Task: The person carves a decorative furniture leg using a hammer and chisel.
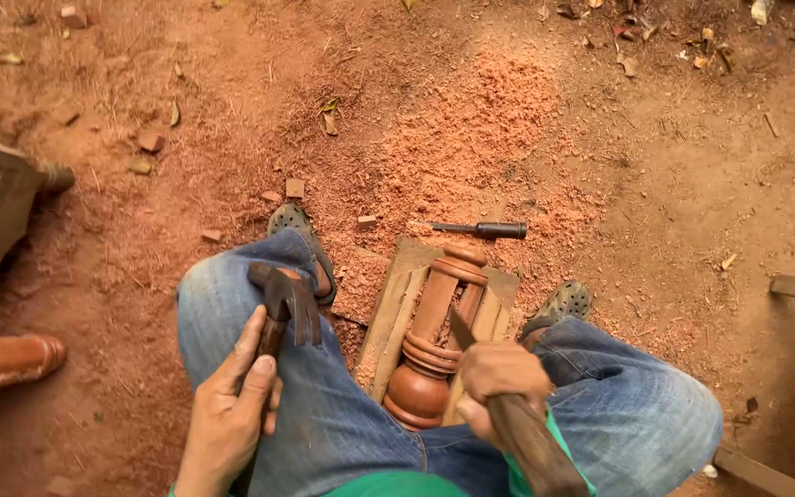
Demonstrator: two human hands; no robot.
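Well, the left hand (232, 405) clamps a claw hammer (285, 299), the right hand (499, 377) a chisel (508, 405) at the turned post (434, 340) (already shaped, shavings (471, 129) piled at twelve o'clock).

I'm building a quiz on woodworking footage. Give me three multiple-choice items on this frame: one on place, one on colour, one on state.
1. Where does the turned wooden post lie?
A. between the person's legs on a board
B. on a bench
C. in a bucket

2. What colour is the sawdust?
A. white
B. reddish-orange
C. black

3. What does the left hand hold?
A. nothing
B. a hammer
C. a saw

Answers: 1 A, the post rests on the board between the knees. 2 B, it matches the red soil. 3 B, the fingers wrap the hammer handle; the right hand grips a chisel.
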